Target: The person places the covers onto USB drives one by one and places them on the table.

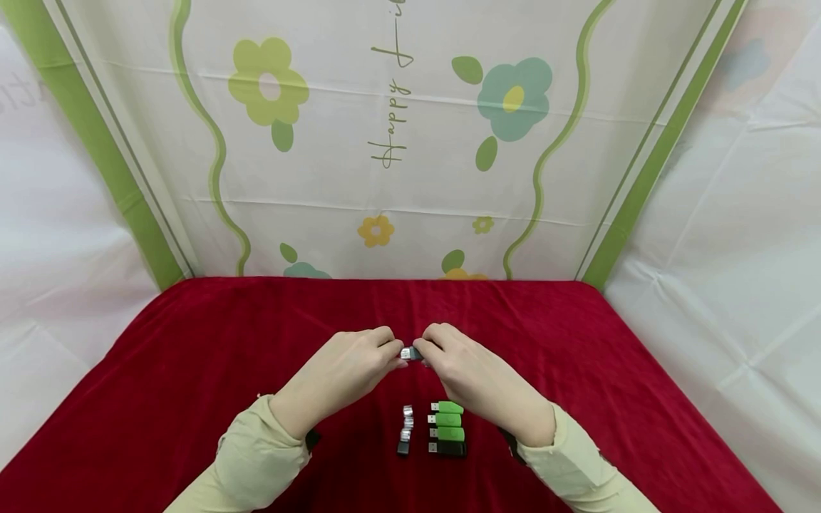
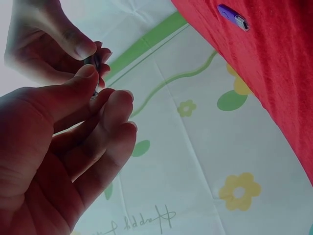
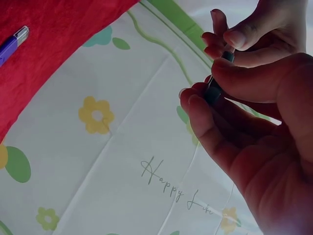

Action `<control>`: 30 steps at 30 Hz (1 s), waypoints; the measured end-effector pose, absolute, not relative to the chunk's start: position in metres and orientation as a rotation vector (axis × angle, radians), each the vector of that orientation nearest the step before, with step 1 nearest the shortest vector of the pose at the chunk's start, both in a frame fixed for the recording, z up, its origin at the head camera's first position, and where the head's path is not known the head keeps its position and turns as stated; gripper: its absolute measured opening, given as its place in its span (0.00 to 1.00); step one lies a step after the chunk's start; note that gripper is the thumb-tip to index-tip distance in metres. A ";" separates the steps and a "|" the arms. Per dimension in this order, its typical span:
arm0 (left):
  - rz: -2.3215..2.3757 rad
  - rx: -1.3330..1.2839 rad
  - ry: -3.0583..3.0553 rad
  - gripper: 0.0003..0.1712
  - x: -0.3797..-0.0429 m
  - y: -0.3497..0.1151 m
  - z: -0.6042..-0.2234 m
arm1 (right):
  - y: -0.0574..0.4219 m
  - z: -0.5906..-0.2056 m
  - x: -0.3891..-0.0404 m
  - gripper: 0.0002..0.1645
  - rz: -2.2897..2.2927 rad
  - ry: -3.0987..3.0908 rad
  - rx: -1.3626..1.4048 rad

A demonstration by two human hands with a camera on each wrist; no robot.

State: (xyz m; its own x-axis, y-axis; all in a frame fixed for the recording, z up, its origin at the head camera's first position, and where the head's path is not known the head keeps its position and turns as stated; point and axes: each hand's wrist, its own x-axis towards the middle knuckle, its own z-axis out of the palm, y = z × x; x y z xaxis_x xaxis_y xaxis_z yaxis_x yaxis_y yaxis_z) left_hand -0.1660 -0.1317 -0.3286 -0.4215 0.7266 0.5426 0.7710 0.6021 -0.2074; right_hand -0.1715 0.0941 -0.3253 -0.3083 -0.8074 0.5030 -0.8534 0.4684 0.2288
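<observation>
In the head view, both hands meet over the red cloth around a small dark USB stick [image 1: 417,353] with a silver end. My left hand [image 1: 346,367] pinches the silver end between thumb and fingers. From the other side, my right hand [image 1: 477,370] grips the dark body, with the thumb on top. The right wrist view shows this dark body [image 3: 212,93] between thumb and curled fingers, while fingertips cover part of it. Below the hands lie green USB sticks [image 1: 445,420] and a black one [image 1: 452,448], silver plugs facing left.
Left of the sticks runs a short column of small silver pieces [image 1: 408,422], with a black piece [image 1: 403,448] at its near end. A purple USB stick [image 2: 232,16] lies on the red cloth [image 1: 256,313]. A flower-printed white curtain [image 1: 423,178] stands behind the table.
</observation>
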 end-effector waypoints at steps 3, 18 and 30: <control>-0.090 -1.181 -2.226 0.12 -0.166 -0.131 -0.328 | 0.094 -0.324 -0.170 0.17 0.089 -2.153 1.366; -0.026 -1.166 -2.202 0.13 -0.163 -0.128 -0.327 | 0.095 -0.321 -0.169 0.15 0.057 -2.158 1.354; -0.144 -1.186 -2.268 0.12 -0.163 -0.131 -0.328 | 0.097 -0.318 -0.168 0.14 0.180 -2.206 1.413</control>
State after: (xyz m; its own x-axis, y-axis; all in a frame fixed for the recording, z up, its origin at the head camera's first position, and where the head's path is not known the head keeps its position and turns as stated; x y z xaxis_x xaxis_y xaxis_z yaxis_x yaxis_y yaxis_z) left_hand -0.1629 -0.1307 -0.3282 -0.4444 0.7212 0.5314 0.7827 0.6011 -0.1612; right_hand -0.1680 0.0970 -0.3185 -0.3289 -0.8114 0.4831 -0.8790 0.4501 0.1576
